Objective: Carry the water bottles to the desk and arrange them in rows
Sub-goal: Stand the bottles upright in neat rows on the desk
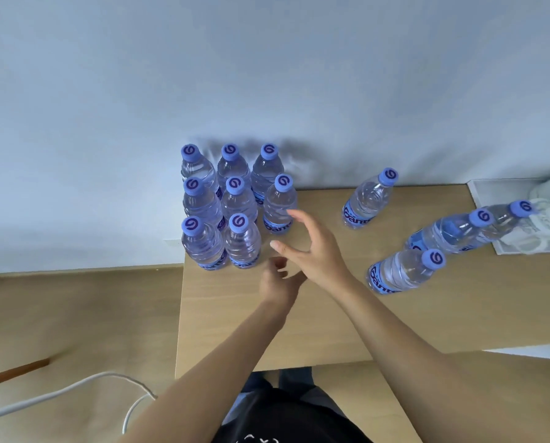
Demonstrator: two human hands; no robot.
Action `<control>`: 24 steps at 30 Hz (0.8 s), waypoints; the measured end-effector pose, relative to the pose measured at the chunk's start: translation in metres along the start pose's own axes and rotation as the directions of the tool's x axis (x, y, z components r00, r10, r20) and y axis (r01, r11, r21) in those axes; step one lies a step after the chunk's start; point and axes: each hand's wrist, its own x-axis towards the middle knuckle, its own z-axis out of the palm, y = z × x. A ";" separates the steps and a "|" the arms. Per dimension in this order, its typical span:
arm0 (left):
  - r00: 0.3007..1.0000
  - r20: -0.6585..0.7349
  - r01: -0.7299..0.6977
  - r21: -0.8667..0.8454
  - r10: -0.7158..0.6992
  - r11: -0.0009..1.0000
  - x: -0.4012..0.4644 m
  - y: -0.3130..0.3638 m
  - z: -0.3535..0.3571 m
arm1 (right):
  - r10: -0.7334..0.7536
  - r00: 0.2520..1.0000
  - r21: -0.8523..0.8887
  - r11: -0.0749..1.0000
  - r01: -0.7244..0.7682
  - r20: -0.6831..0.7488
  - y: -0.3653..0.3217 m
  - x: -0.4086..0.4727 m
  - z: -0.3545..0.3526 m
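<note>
Wooden desk (315, 321) holds grouped bottles (222, 206), cloth (542, 219) rightward.

A light wooden desk (299, 330) stands against a pale wall. Eight capped water bottles (238, 199) stand upright at its far left corner, grouped in rows of three, three and two. Four more bottles (401, 270) stand apart toward the right. A white tray (487, 193) holding white cloth sits at the far right edge.
</note>
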 end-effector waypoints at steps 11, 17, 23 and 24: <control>0.850 0.422 -0.428 0.208 0.314 0.880 -0.022 0.040 0.076 | 0.003 0.912 -0.063 0.998 -0.032 -0.410 0.012 -0.033 -0.128; 0.816 0.514 -0.453 0.283 0.265 0.846 -0.019 0.040 0.103 | 0.221 0.887 0.073 0.975 -0.209 -0.405 0.048 -0.057 -0.155; 0.829 0.519 -0.423 0.342 0.207 0.839 -0.012 0.033 0.113 | 0.460 0.837 0.351 0.867 -0.353 -0.295 0.087 -0.066 -0.143; 0.832 0.518 -0.416 0.347 0.198 0.840 -0.011 0.032 0.114 | 0.488 0.829 0.395 0.843 -0.365 -0.275 0.091 -0.067 -0.139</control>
